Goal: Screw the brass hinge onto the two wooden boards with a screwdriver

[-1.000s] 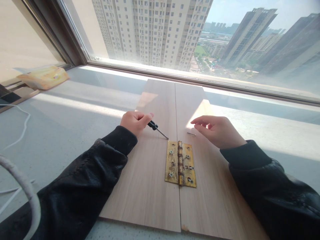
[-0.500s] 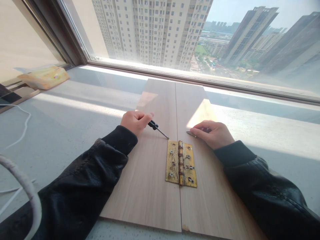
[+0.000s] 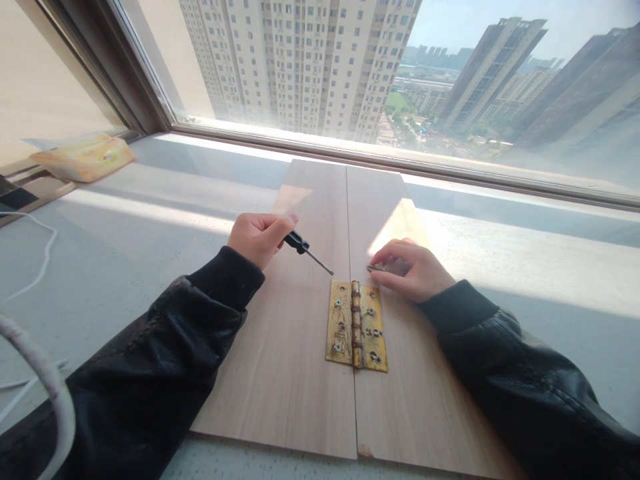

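My left hand [image 3: 257, 239] is closed around the dark handle of a screwdriver [image 3: 299, 244]. Its thin shaft slants down to the right, the tip just beyond the upper left corner of a worn brass hinge [image 3: 340, 333]. The hinge lies across the seam between two pale wooden boards [image 3: 280, 373], with several screws in its holes. Right of the seam, just above the hinge, my right hand [image 3: 417, 270] has thumb and fingertips around a small pointed metal piece, apparently a screw [image 3: 370, 269]. The fingers partly cover it.
The boards rest on a pale speckled sill [image 3: 125, 267] below a window frame [image 3: 300, 148]. A yellowish soft packet [image 3: 85, 158] lies at the far left. White cables [image 3: 47, 250] run along the left side, and a thick white tube [image 3: 55, 393] curves in front.
My left hand has drawn the screwdriver slightly up and left, off the hinge corner. The right thumb and fingers have spread a little around the small metal piece. The view has shifted slightly.
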The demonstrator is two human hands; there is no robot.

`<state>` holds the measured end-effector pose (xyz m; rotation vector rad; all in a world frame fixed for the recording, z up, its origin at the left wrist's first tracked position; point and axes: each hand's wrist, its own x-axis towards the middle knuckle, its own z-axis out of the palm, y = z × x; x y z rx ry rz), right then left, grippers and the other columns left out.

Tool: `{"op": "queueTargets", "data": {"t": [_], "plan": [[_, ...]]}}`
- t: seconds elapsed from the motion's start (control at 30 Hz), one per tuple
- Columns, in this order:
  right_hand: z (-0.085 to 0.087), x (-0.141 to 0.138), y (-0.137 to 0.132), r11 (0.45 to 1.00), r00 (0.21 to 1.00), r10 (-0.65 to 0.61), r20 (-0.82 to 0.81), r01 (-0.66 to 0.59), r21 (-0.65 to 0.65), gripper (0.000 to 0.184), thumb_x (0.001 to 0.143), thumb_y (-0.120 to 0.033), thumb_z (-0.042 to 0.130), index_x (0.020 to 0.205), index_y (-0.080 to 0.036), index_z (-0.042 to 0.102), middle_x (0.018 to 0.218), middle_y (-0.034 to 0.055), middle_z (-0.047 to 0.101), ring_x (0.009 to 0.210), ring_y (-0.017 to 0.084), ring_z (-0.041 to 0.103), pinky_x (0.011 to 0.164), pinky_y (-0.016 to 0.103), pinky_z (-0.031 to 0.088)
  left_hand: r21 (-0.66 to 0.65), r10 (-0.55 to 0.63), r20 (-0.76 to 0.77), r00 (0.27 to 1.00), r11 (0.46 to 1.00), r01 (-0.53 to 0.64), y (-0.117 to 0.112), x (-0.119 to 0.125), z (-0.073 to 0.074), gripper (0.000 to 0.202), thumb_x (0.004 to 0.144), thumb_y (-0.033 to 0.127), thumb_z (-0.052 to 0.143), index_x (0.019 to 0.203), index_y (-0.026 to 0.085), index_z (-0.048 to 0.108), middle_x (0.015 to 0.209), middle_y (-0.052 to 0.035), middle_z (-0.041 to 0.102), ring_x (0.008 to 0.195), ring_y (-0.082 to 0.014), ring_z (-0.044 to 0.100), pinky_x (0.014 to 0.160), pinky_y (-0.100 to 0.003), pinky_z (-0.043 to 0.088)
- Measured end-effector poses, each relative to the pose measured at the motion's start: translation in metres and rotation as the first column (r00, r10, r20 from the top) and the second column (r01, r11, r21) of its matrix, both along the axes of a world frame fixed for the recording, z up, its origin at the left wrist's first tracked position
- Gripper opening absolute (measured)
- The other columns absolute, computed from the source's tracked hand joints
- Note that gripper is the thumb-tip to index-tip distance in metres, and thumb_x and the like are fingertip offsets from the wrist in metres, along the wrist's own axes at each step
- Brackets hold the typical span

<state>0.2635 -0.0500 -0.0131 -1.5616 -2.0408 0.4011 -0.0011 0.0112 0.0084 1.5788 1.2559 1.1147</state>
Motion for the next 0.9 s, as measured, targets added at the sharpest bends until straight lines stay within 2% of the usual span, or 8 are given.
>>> {"op": "queueTargets", "data": {"t": [0.17,0.37,0.5,0.63,0.73,0.9], "plan": [[-0.002,0.001,0.001,1.000,1.000,-0.009,0.008,0.009,0.012,0.004,0.066,-0.024,0.064,0.069,-0.020,0.064,0.074,0.0037,0.064,0.076,0.020,0.055,0.070,0.037,0.044,0.009,-0.024,-0.009,1.000,1.000,0.024,-0.006,0.002,0.010,0.044,0.073,0.042,0.057,0.040,0.017,0.041,0.034,0.0060,0.030,0.034,-0.0051,0.030,0.038,-0.022,0.023],[-0.001,0.000,0.000,1.000,0.999,-0.025,-0.022,0.025,0.003,0.007,0.068,-0.026,0.063,0.071,-0.020,0.065,0.073,0.0039,0.063,0.071,0.018,0.055,0.067,0.034,0.045,0.070,-0.041,-0.144,0.989,0.996,0.051,-0.011,0.000,0.022,0.044,0.074,0.041,0.056,0.040,0.016,0.044,0.037,0.0043,0.034,0.036,-0.0053,0.032,0.039,-0.022,0.025],[-0.002,0.000,-0.001,0.999,0.998,-0.048,-0.049,0.048,-0.008,0.014,0.074,-0.033,0.061,0.079,-0.019,0.064,0.072,0.0029,0.062,0.065,0.015,0.054,0.062,0.032,0.044,0.124,-0.103,-0.246,0.964,0.983,0.136,-0.018,0.001,0.033,0.043,0.074,0.040,0.056,0.041,0.015,0.047,0.038,0.0035,0.035,0.038,-0.0053,0.031,0.039,-0.022,0.023],[-0.002,0.000,-0.001,0.999,0.997,-0.053,-0.058,0.052,-0.011,0.013,0.075,-0.031,0.060,0.077,-0.019,0.064,0.075,0.0031,0.063,0.066,0.015,0.054,0.062,0.031,0.044,0.166,-0.197,-0.322,0.926,0.951,0.260,-0.027,0.004,0.040,0.045,0.072,0.040,0.058,0.039,0.016,0.040,0.040,0.0042,0.028,0.040,-0.0053,0.026,0.040,-0.022,0.021],[-0.001,0.000,-0.001,0.998,0.997,-0.054,-0.054,0.053,-0.016,0.010,0.074,-0.028,0.060,0.074,-0.019,0.064,0.074,0.0026,0.063,0.066,0.015,0.053,0.062,0.031,0.043,0.177,-0.223,-0.349,0.910,0.938,0.297,-0.032,0.006,0.043,0.045,0.072,0.041,0.058,0.040,0.016,0.040,0.040,0.0045,0.026,0.040,-0.0053,0.024,0.039,-0.022,0.020],[-0.001,0.000,0.000,0.998,0.997,-0.055,-0.052,0.054,-0.015,0.008,0.073,-0.026,0.060,0.073,-0.019,0.065,0.074,0.0025,0.063,0.065,0.015,0.052,0.063,0.031,0.043,0.243,-0.191,-0.426,0.884,0.917,0.315,-0.035,0.008,0.040,0.044,0.072,0.042,0.058,0.040,0.016,0.044,0.040,0.0039,0.028,0.040,-0.0060,0.024,0.040,-0.023,0.021]]}}
